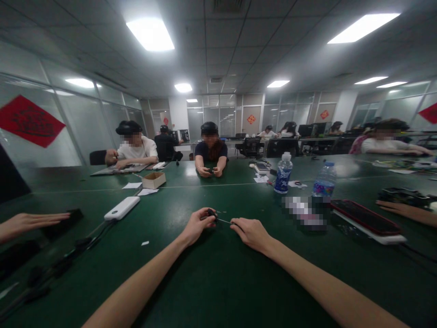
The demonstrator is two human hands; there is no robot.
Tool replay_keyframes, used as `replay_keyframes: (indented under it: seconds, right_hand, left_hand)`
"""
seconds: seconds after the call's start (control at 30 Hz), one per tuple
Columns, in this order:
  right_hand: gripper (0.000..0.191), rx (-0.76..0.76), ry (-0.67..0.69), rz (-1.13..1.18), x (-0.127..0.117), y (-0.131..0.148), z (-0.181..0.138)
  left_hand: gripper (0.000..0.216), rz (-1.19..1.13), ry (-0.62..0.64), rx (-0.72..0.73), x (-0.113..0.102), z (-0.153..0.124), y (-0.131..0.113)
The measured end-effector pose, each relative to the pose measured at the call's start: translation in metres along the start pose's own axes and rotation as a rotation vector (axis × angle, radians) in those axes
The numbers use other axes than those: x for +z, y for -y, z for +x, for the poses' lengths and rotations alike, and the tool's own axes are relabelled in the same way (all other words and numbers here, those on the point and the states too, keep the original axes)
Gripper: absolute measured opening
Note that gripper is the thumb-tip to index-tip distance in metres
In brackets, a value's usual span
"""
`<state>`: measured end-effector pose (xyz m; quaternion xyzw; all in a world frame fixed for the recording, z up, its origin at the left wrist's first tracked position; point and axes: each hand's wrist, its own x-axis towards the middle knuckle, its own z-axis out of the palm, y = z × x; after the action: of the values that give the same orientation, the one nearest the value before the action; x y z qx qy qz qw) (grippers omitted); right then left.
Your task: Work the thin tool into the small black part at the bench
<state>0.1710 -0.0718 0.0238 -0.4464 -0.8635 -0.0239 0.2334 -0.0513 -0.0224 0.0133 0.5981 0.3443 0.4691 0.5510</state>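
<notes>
Just above the green table (211,282), my left hand (199,226) pinches a small black part (211,215); its exact kind is too small to make out. My right hand (251,232) is closed around what looks like a thin screwdriver (224,221). Its slim metal shaft points left and reaches the black part, while the handle is hidden in my fingers. Both hands are close together at the middle of the view, with a short gap between them that the shaft bridges.
A white power bank (122,208) with cables lies left, near a small cardboard box (154,179). To the right stand two bottles (283,175) and a phone (367,216) on a white block. Co-workers' hands (32,224) rest at both sides; a person (210,152) sits opposite.
</notes>
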Motion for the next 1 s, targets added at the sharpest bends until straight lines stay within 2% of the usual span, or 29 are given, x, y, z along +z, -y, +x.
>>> replay_keyframes:
  seconds: [0.27, 0.57, 0.77, 1.0]
  right_hand:
    - [0.031, 0.003, 0.074, -0.070, -0.006, 0.003, 0.002]
    - [0.027, -0.052, 0.097, -0.133, -0.007, 0.004, 0.002]
    - [0.021, -0.020, 0.108, -0.145, -0.006, 0.007, 0.001]
    - [0.026, 0.012, 0.138, -0.162, -0.010, 0.011, 0.002]
  left_hand:
    - [0.035, 0.039, 0.009, -0.004, 0.001, -0.001, -0.001]
    - [0.029, 0.099, 0.072, -0.006, 0.005, -0.007, -0.010]
    - [0.028, 0.186, 0.130, 0.015, 0.005, -0.009, -0.012]
    - [0.031, 0.264, 0.138, -0.008, 0.003, -0.005, -0.006]
